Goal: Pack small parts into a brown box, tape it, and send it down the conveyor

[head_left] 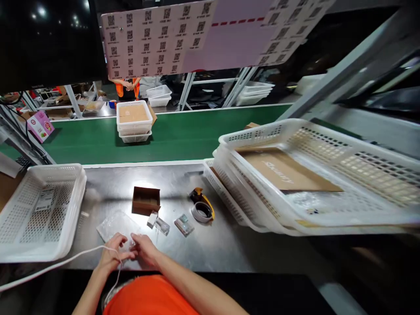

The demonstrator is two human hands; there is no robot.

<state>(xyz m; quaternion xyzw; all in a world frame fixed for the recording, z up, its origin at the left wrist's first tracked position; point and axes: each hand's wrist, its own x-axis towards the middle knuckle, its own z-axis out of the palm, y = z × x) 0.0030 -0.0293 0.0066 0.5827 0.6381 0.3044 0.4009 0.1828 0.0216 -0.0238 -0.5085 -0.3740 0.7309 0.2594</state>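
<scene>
At the near edge of the steel worktable point(229, 249): left hand point(113, 253) and right hand point(144, 250), fingertips meeting, together pinching a small clear item too small to identify, over a clear plastic bag point(113, 227) lying flat. White cable point(49, 267) crossing the left wrist. Just beyond: small brown carton point(146, 200), open; two clear packets point(159, 223); tape dispenser point(201, 206). White basket point(39, 210) at left; stacked white baskets point(295, 175) at right, holding a cardboard mailer point(285, 170).

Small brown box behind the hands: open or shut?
Open. The small brown box sits on the steel table with no lid across its top; its dark inside shows, contents not discernible.
</scene>
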